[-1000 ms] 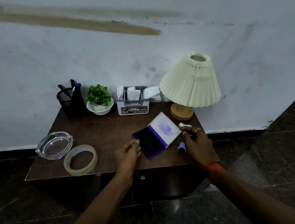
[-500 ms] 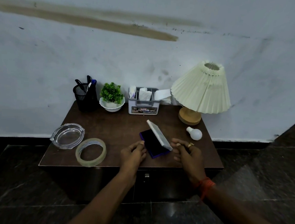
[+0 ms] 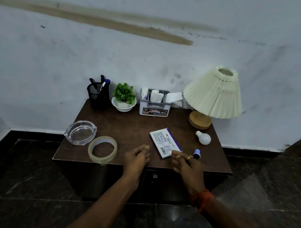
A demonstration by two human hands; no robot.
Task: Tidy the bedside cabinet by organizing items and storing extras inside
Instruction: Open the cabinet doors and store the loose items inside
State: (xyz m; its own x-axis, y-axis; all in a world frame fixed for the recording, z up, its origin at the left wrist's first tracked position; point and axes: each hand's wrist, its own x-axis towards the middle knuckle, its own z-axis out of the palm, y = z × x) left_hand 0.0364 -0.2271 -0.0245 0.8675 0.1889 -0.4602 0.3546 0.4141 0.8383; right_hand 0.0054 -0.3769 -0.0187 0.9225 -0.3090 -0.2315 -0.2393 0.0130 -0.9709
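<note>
I see the stamp pad (image 3: 165,143) lying closed on the cabinet top (image 3: 132,126), between my hands, with my right hand (image 3: 187,165) open and its fingertips (image 3: 174,153) at its near corner. My left hand (image 3: 136,157) rests loosely curled, holding nothing (tape roll (image 3: 102,149) just left of it); a small blue-capped stamp (image 3: 196,153) sits right beside my right hand.

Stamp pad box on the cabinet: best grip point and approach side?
Pinch the closed stamp pad box across its long edges near the front corner, coming from the right hand side. It lies flat and thin, skewed, with that corner nearest the fingertips.
</note>
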